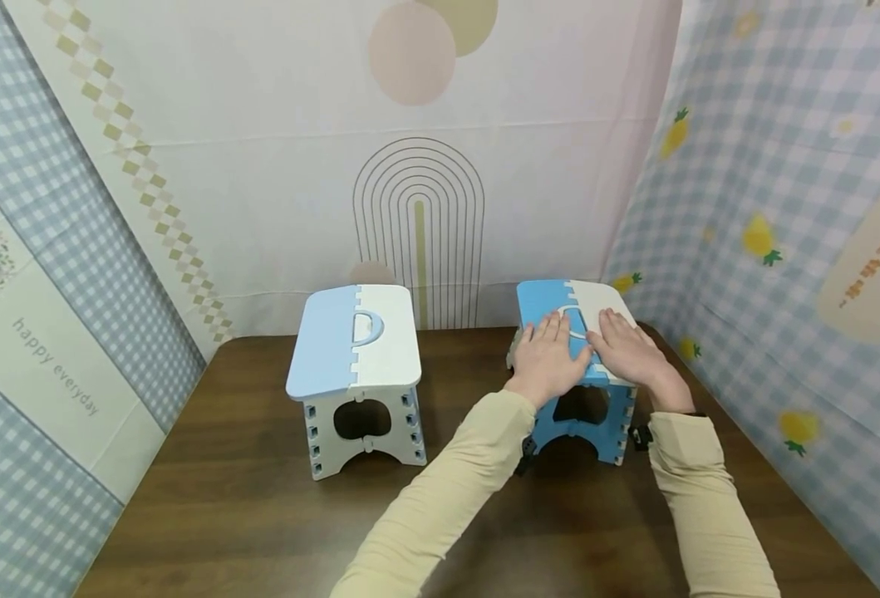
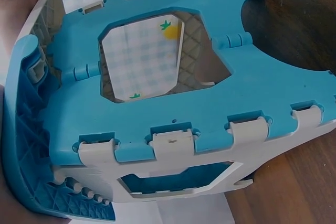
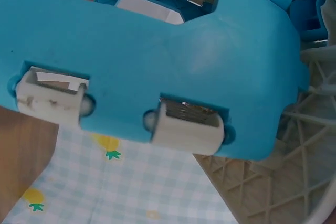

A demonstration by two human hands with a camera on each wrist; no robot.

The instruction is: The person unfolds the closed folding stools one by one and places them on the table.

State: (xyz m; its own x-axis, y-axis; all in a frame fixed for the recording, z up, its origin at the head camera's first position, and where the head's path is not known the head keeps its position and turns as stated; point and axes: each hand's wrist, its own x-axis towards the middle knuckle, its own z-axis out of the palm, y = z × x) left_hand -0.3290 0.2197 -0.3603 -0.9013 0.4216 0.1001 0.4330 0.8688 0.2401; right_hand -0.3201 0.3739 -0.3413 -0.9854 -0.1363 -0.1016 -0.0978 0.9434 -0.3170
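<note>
A blue and white folding step stool stands unfolded at the right of the table in the head view. My left hand lies flat on its blue half, fingers straight. On the white half rests my right hand, also with extended fingers, near the small carrying handle. In the left wrist view the stool's blue hinged end panel is spread out. The right wrist view has the same blue panel up close, with white hinge knuckles; the hands barely show in these wrist views.
A pale blue and white folding stool stands unfolded at left on the brown wooden table. A patterned white cloth hangs behind the table, and a checked cloth hangs at the right edge.
</note>
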